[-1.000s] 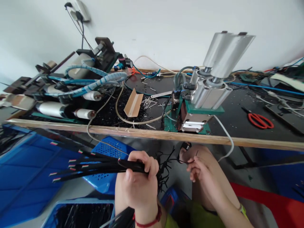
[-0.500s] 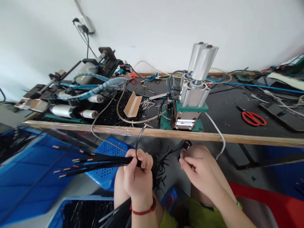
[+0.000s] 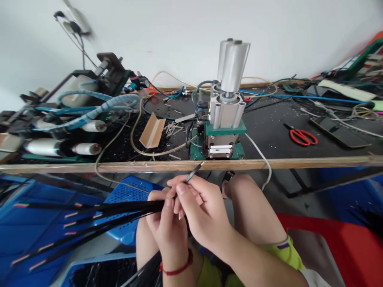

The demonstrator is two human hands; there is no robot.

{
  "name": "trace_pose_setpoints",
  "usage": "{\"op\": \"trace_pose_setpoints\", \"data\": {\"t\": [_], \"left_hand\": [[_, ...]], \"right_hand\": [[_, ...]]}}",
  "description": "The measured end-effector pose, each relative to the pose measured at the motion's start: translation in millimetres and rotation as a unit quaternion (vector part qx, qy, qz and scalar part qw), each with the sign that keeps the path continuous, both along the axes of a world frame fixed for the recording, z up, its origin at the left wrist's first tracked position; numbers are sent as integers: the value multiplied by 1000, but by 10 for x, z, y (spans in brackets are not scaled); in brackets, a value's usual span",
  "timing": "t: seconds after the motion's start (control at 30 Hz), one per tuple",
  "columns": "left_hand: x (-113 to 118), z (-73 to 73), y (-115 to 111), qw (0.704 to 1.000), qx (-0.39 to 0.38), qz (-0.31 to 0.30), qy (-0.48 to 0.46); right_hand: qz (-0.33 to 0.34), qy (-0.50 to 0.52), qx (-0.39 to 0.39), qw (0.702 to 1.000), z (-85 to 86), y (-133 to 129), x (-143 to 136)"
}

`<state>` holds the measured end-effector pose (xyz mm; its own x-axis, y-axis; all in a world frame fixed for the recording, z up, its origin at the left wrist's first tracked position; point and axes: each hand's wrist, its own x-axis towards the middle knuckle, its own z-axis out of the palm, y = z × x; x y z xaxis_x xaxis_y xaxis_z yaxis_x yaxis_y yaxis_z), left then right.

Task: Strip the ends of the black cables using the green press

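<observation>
Black sheathing covers the single cable point(image 3: 193, 174), which rises from the right hand point(image 3: 206, 213) in front of the pneumatic unit point(image 3: 226, 115). Its long axis slants up and outward from the grip, directed at the unit's base; whether its tip touches the counter's front edge cannot be determined. The right grip is pinched, thumb against forefinger, with the cable between. The right hand is the nearer one to the unit.

The left hand point(image 3: 169, 217) lies against the right — its fingers curled around the cable bundle point(image 3: 131, 206), which extends leftward, away from the unit, coloured conductor ends outermost.

The unit stands on the black counter point(image 3: 269, 123), near the wooden front edge. Left of the unit: folded cardboard strip point(image 3: 153, 131) and scattered clippings. Right of it: red-handled scissors point(image 3: 300, 135). Behind it: white wall point(image 3: 179, 40).
</observation>
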<state>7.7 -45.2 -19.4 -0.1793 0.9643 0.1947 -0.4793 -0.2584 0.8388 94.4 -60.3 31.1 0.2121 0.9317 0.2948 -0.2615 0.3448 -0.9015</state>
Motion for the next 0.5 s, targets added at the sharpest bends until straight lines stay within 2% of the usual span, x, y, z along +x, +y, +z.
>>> {"op": "trace_pose_setpoints", "data": {"t": [0.07,0.17,0.3,0.5], "left_hand": [[28,-11,22,1000,16,-4,5],[65,-10,61,999,27,9,17],[88,38,100,1000,9,16,21],[88,105,154,999,-24,6,-46]], "right_hand": [[-10,75,-20,997,-65,3,-3],[-31,115,-25,993,-149,-2,82],[-45,97,-27,994,-244,-35,254],[-85,48,-75,992,-390,-8,421]]}}
